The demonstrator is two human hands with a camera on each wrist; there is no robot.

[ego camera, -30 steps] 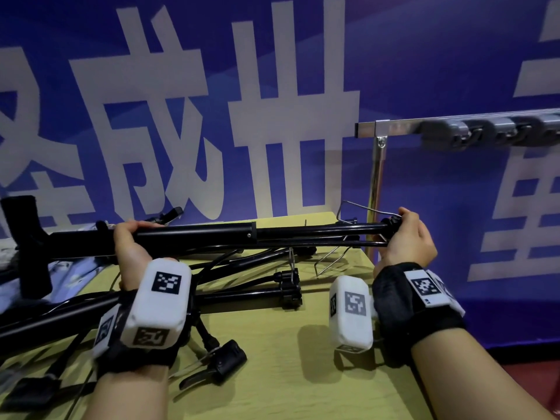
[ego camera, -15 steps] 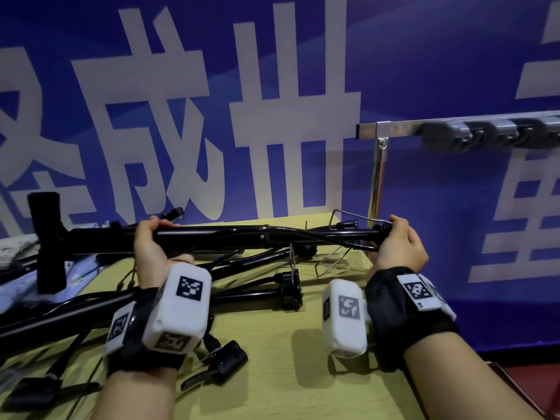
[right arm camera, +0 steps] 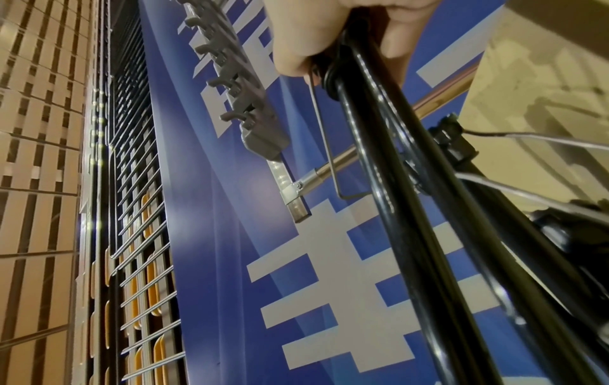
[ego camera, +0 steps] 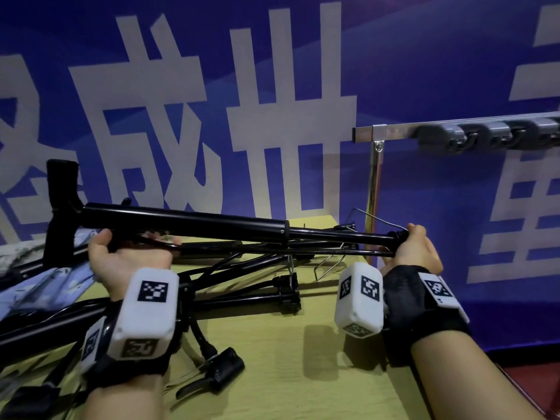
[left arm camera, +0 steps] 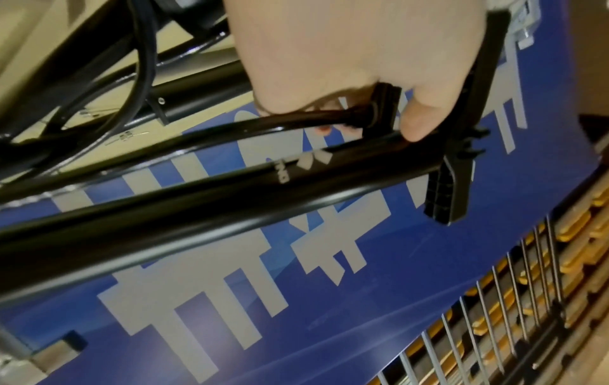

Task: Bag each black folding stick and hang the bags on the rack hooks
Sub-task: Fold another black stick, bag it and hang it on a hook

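I hold one black folding stick (ego camera: 188,221) nearly level above the table, its T-handle (ego camera: 60,189) up at the left. My left hand (ego camera: 130,256) is under the thick tube near the handle, fingers curled round a thin folded section (left arm camera: 329,114), thumb on the tube (left arm camera: 230,198). My right hand (ego camera: 418,250) grips the stick's right end (right arm camera: 362,109), where a thin wire loop (right arm camera: 324,146) shows. The rack (ego camera: 394,133) with grey hooks (ego camera: 460,137) stands behind and above my right hand.
More black folded sticks (ego camera: 242,298) and straps lie in a tangle on the yellow table (ego camera: 303,374). Blue patterned fabric (ego camera: 39,289) lies at the left edge. A wire piece (ego camera: 330,265) lies by the rack post (ego camera: 374,192). A blue banner wall rises close behind.
The handle end has risen, so the stick now slopes down to the right. My left hand has shifted from over the tube to under it. The right hand keeps its grip.
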